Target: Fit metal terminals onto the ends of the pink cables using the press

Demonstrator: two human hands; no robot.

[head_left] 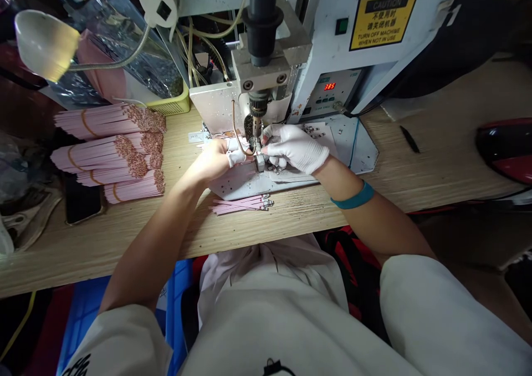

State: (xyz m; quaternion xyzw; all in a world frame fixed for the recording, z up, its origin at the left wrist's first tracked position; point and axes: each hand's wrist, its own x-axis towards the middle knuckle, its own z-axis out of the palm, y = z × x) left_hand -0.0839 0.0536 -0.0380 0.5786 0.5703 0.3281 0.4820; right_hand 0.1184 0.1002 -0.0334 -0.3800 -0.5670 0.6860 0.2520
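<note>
- Centre of the frame, under the machine head (255, 122): both hands meet right at the tip. Left hand (216, 159) is bare with white fingertip covers, pinched narrow on a pink strip (246, 169).
- Right hand?
- Right hand (297, 147) is gloved in white, fingers bunched close at the strip's metal end. Can't tell if it's actually gripping; the fingertips hide the contact.
- Where's the strip exactly?
- Lying on the metal plate (357, 143), metal end just below the tip, between the two hands.
- Step?
- Looks like lining up the end under the tip. Judgement only.
- What does a move from here need?
- Fine placement, and fingers kept clear of the tip; they're very near it.
- Surroundings?
- Loose strips (241, 204) on the tabletop (415, 165) just below the plate. Banded bundles (112, 151) at left, with a phone (83, 201) beside them. Red display (330, 86) and yellow caution label (382, 20) at upper right.
</note>
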